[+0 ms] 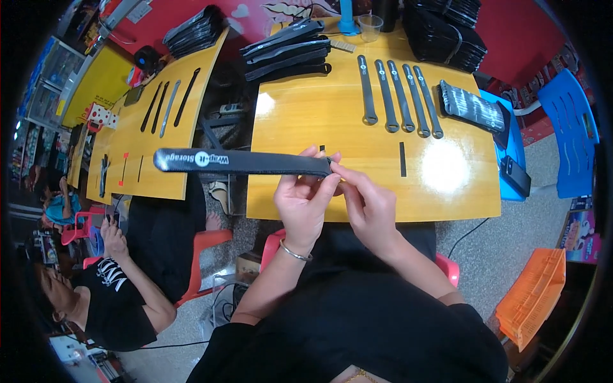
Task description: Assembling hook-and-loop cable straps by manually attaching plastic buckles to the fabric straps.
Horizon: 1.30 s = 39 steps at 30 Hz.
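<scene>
A dark storage strap [242, 163] with white print stretches out to the left above the table's near half. My left hand [303, 204] has its fingers closed around the strap's right end. Thumb and fingertips of my right hand [370, 207] pinch that same end, where the strap meets a small dark part I cannot make out. Farther back, several grey straps [401, 96] with rings at their near ends lie side by side. A short black strip [403, 159] rests on the table to the right of my hands, and part of another dark strip [322, 149] shows behind them.
Stacks of black straps [287, 51] and packed bundles [445, 38] stand at the table's [287, 115] back. A wrapped bundle [472, 107] and a phone [514, 175] lie at the right, by a blue chair [568, 134]. On the left, a seated person [121, 293] is beside another table [163, 159].
</scene>
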Each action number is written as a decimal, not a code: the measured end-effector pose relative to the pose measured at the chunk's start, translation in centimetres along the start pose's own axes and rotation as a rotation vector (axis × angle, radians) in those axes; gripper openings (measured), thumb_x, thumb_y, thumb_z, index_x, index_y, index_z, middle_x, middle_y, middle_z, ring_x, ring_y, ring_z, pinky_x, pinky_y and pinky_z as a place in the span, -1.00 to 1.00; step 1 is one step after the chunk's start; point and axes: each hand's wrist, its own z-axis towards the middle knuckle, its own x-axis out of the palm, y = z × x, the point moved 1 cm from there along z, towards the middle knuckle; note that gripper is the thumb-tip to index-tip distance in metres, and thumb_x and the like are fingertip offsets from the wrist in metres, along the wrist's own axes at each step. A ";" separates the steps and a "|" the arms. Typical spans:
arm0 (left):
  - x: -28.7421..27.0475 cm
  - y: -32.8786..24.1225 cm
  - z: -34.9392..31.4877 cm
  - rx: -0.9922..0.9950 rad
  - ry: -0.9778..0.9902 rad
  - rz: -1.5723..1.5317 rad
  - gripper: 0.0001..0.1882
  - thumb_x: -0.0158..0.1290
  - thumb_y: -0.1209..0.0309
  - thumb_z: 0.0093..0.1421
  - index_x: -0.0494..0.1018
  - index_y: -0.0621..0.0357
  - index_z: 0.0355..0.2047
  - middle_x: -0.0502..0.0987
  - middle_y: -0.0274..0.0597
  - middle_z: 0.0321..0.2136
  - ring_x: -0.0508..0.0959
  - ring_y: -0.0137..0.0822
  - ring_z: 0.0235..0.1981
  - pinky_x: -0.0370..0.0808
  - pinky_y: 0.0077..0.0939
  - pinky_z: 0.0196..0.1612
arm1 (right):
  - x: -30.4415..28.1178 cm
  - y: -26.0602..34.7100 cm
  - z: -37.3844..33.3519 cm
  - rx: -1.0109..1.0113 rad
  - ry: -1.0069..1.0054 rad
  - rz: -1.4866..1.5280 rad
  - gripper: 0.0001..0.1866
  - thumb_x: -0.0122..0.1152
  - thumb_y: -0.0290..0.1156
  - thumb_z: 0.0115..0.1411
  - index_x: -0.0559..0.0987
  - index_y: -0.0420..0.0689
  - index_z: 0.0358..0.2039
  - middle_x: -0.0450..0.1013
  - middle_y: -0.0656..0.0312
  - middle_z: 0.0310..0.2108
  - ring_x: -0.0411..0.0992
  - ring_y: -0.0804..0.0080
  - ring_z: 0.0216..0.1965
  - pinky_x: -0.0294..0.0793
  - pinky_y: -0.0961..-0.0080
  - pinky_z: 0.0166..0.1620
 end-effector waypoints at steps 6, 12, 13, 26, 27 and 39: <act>-1.0 0.7 1.1 -0.021 0.061 0.057 -0.72 0.04 0.73 0.09 0.34 0.35 -0.17 0.49 -0.11 -0.24 0.53 -0.25 -0.14 0.56 -0.49 -0.12 | 0.6 -0.9 0.6 0.034 -0.043 0.015 -0.69 0.13 -0.65 0.07 0.53 -0.14 -0.15 0.53 0.09 -0.45 0.54 0.33 -0.48 0.47 0.52 -0.45; -1.2 1.3 1.6 -0.053 0.142 0.147 -0.86 0.05 0.62 0.15 0.40 0.34 -0.25 0.50 -0.21 -0.36 0.53 -0.47 -0.38 0.57 -0.60 -0.30 | 0.6 -1.7 0.6 0.015 -0.074 -0.061 -0.69 0.15 -0.65 0.05 0.54 -0.14 -0.15 0.53 0.09 -0.46 0.53 0.34 -0.49 0.46 0.52 -0.46; -1.2 1.5 1.7 -0.071 0.157 0.152 -0.87 0.04 0.60 0.17 0.41 0.34 -0.26 0.50 -0.22 -0.37 0.52 -0.50 -0.42 0.56 -0.61 -0.34 | 0.7 -1.9 0.6 0.016 -0.075 -0.061 -0.69 0.15 -0.65 0.05 0.54 -0.14 -0.15 0.53 0.09 -0.46 0.53 0.34 -0.49 0.46 0.52 -0.46; -1.5 1.5 1.0 0.141 0.118 0.394 -0.92 0.06 0.61 0.13 0.45 0.32 -0.33 0.41 -0.24 -0.37 0.44 -0.52 -0.41 0.42 -0.75 -0.48 | 1.1 -0.8 0.3 0.289 -0.019 0.382 -0.67 0.02 -0.64 0.15 0.45 -0.15 -0.04 0.49 0.12 -0.46 0.48 0.54 -0.53 0.38 0.63 -0.49; -1.5 1.4 0.9 0.140 0.118 0.395 -0.92 0.06 0.61 0.13 0.45 0.32 -0.33 0.41 -0.24 -0.37 0.44 -0.52 -0.41 0.42 -0.75 -0.48 | 1.0 -0.4 0.4 0.189 -0.040 0.263 -0.68 0.02 -0.63 0.16 0.45 -0.16 -0.04 0.49 0.12 -0.44 0.47 0.56 -0.53 0.37 0.65 -0.49; -1.5 0.9 -0.1 0.196 0.050 0.349 -0.87 0.08 0.55 0.15 0.45 0.32 -0.28 0.43 -0.25 -0.33 0.41 -0.52 -0.33 0.35 -0.68 -0.31 | 0.9 -0.1 0.1 0.037 -0.066 0.227 -0.63 0.03 -0.66 0.12 0.44 -0.18 -0.03 0.48 0.06 -0.33 0.50 0.38 -0.46 0.44 0.59 -0.38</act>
